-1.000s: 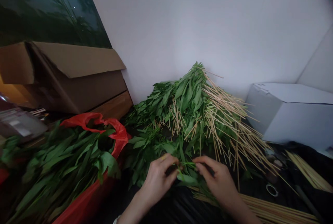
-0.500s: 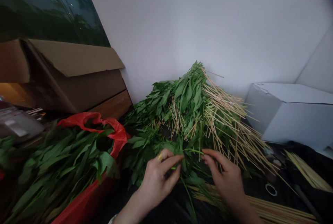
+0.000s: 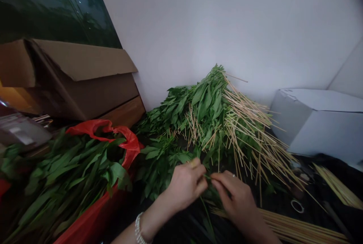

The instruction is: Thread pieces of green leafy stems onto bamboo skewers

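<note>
My left hand (image 3: 185, 181), with a ring on a finger and a beaded bracelet at the wrist, is closed around a thin green stem (image 3: 208, 177). Fingertips of my right hand (image 3: 234, 195) pinch the same stem close beside the left fingers. Most of the stem is hidden by the hands. Long leafy strands (image 3: 208, 217) hang down below the left hand. Just beyond both hands lies a heap of green leafy stalks (image 3: 208, 100), and many thin bamboo sticks (image 3: 252, 123) stick out of its right side.
A red plastic bag (image 3: 132, 149) full of leafy stalks stands at left, with an open cardboard box (image 3: 99, 93) behind it. More bamboo sticks (image 3: 297, 225) lie at front right. A roll of tape (image 3: 297, 206) and a white box (image 3: 326, 130) are farther right.
My hands have come closer together, leaving less of the stem showing between them. The left hand has turned so its back faces up more. The view has shifted slightly.
</note>
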`<state>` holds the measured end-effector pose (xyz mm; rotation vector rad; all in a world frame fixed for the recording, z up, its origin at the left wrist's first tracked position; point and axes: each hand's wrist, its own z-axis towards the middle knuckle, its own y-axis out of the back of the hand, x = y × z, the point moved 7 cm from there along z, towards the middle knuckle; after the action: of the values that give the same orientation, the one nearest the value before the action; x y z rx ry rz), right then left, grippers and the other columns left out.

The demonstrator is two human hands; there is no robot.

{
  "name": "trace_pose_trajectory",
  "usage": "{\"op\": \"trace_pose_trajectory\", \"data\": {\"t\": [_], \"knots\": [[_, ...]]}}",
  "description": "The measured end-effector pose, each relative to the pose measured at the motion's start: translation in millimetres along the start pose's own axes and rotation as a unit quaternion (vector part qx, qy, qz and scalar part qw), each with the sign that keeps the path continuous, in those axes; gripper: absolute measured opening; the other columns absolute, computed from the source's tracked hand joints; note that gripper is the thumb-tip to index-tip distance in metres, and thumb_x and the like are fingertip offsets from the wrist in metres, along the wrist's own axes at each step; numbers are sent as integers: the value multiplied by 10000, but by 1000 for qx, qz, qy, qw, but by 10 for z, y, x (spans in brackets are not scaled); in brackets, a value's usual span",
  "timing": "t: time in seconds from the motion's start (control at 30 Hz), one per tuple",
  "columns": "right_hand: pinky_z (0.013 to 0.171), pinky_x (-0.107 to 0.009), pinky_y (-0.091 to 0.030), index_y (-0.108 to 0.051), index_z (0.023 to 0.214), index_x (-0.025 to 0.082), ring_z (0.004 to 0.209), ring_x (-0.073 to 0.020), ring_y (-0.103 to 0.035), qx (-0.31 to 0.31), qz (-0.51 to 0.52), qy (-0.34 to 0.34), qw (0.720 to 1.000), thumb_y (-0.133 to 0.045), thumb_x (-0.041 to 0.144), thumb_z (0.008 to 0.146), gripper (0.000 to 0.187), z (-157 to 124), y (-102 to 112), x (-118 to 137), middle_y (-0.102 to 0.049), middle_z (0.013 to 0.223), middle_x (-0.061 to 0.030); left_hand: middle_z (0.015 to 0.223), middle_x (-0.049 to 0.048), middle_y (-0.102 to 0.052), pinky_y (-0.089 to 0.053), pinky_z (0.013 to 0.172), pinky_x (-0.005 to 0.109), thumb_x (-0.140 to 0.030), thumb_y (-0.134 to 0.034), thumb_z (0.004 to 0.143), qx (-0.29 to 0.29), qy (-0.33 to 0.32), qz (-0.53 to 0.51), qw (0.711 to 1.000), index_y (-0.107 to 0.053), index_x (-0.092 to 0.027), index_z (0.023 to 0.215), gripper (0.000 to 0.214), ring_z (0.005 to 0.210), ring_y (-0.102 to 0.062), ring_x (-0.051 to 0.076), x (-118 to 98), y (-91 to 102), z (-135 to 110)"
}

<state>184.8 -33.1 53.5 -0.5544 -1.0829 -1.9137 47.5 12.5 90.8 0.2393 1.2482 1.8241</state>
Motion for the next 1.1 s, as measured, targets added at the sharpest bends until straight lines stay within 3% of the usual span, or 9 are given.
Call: {"op": "trace_pose_trajectory", "data": {"t": [0.07, 0.17, 0.23, 0.33, 0.47, 0.6, 0.67, 0.87, 1.1], "knots": [[656, -309, -509, -701, 900, 245, 696, -202, -648, -19, 68, -75, 995, -511, 362, 921, 224, 25, 91, -109, -699, 754, -51, 639, -14, -453, -352, 562, 232, -169, -407, 818, -104, 151, -141, 973, -449, -196, 636, 189, 606, -456, 139, 366, 208, 3], [613, -287, -504, -700, 906, 231, 643, -188, -633, 3, 165, -148, 975, -538, 394, 894, 231, 22, 80, -179, -686, 697, -34, 557, -62, -323, -244, 475, 213, -298, -408, 867, -222, 302, -302, 877, -465, -200, 700, 202, 490, -315, 112, 870, 460, -126], [647, -284, -501, -712, 919, 239, 682, -183, -643, 90, 201, -140, 965, -547, 368, 889, 212, -11, -79, -77, -702, 736, -28, 545, -78, -278, -202, 454, 209, -382, -429, 892, -265, 317, -337, 846, -491, -205, 775, 221, 468, -258, 106, 1053, 632, -213], [715, -289, -489, -695, 1050, 277, 742, -170, -648, 227, 173, -86, 955, -615, 313, 851, 217, -116, -353, 140, -719, 871, -13, 623, -56, -399, -283, 496, 194, -413, -459, 913, -328, 287, -282, 855, -540, -208, 853, 228, 545, -360, 109, 1126, 950, -337], [661, -330, -461, -678, 873, 209, 738, -220, -641, 231, -64, -59, 969, -587, 333, 873, 154, -176, -479, 82, -695, 829, -57, 926, 11, -566, -432, 725, 204, -409, -486, 926, -386, 221, -236, 864, -554, -204, 833, 235, 806, -532, 131, 971, 1266, -411], [625, -337, -445, -667, 733, 183, 774, -288, -676, 258, -251, -24, 933, -661, 196, 786, 55, -268, -624, -89, -718, 826, -98, 717, -30, -500, -403, 538, 189, -424, -486, 930, -328, 222, -315, 863, -567, -217, 891, 226, 576, -478, 101, 816, 1197, -378], [619, -316, -429, -657, 727, 190, 760, -261, -677, 241, -279, 12, 929, -634, 105, 770, 97, -284, -648, -87, -713, 812, -80, 678, -36, -498, -354, 489, 180, -401, -509, 920, -277, 237, -274, 890, -606, -212, 922, 213, 530, -434, 91, 740, 1082, -377], [642, -324, -342, -569, 686, 220, 663, -206, -549, 46, -252, 153, 954, -467, 100, 892, 259, -211, -416, 137, -591, 684, -30, 794, 22, -660, -443, 644, 213, -249, -551, 912, -19, 117, -82, 990, -713, -202, 988, 185, 690, -590, 135, 463, 504, -348], [640, -342, -281, -559, 674, 211, 650, -216, -457, -1, -286, 241, 927, -376, 92, 939, 343, -203, -349, 271, -539, 638, -38, 810, 14, -636, -423, 626, 214, -172, -516, 925, 137, -14, 127, 982, -635, -271, 1181, 299, 730, -616, 153, 352, 113, -418]]}}
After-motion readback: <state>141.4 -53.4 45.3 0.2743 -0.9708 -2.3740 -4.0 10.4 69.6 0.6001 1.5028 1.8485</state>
